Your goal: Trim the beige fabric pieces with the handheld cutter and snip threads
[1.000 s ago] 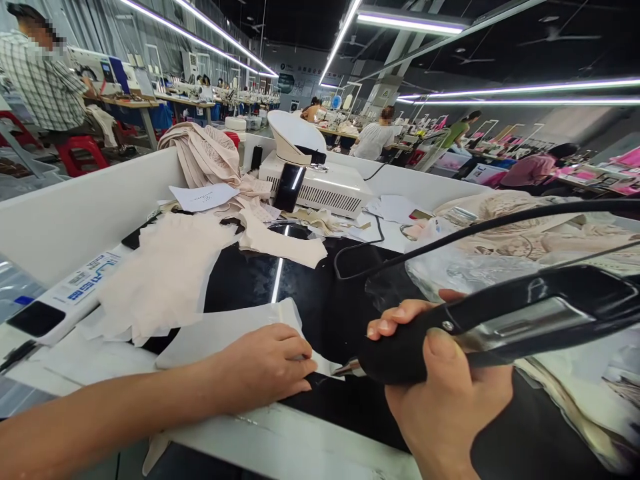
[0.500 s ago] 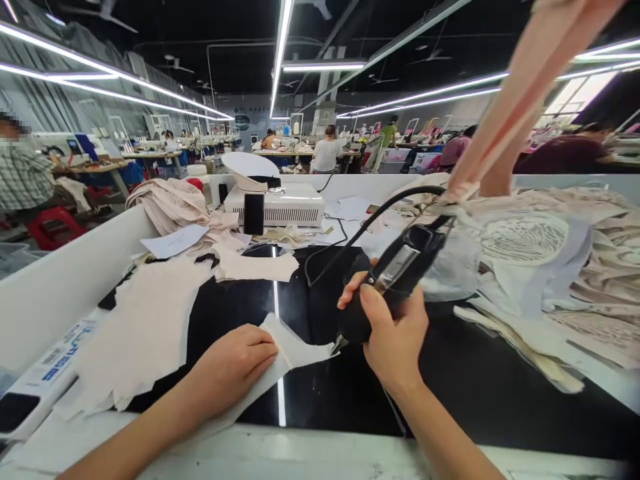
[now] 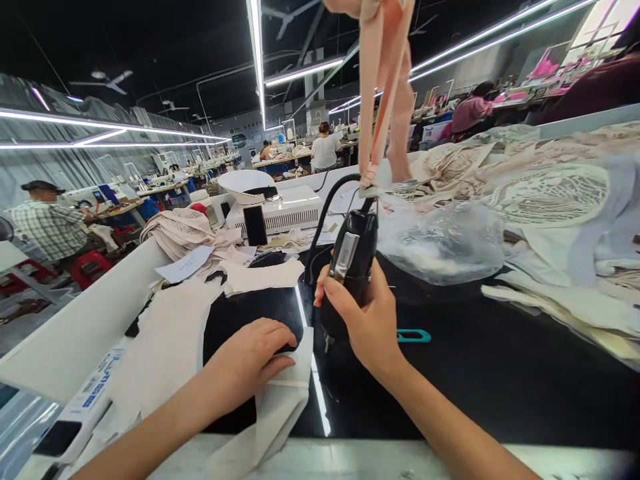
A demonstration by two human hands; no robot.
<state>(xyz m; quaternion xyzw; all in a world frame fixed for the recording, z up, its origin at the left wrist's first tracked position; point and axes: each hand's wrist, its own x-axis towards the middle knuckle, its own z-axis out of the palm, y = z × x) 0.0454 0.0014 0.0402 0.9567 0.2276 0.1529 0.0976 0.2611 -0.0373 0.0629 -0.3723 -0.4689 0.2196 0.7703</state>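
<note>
My right hand (image 3: 373, 320) is wrapped round a black corded power tool (image 3: 353, 257) with a silver plate on its side. The tool's small metal tip points down, to the right of a white fabric piece (image 3: 287, 393) and apart from it. A pink stretchy band (image 3: 373, 113) runs up from the cord end of the tool. My left hand (image 3: 255, 360) is closed at the fabric piece, thumb and bent fingers at its upper left edge. The piece looks folded, and its lower end hangs over the table's front edge. Partly hidden behind my right hand lies a teal slotted object (image 3: 414, 336).
Cut pale fabric pieces (image 3: 175, 340) lie at the left by a white wall (image 3: 85, 327). A white machine box (image 3: 290, 205) and a phone (image 3: 255, 225) stand at the back. At right are a clear plastic bag (image 3: 445, 243) and fabric stacks (image 3: 555, 293). People sit beyond.
The tool has moved left and its tip has come off the fabric. The fabric piece has turned and folded under my left hand. The teal object has come into view.
</note>
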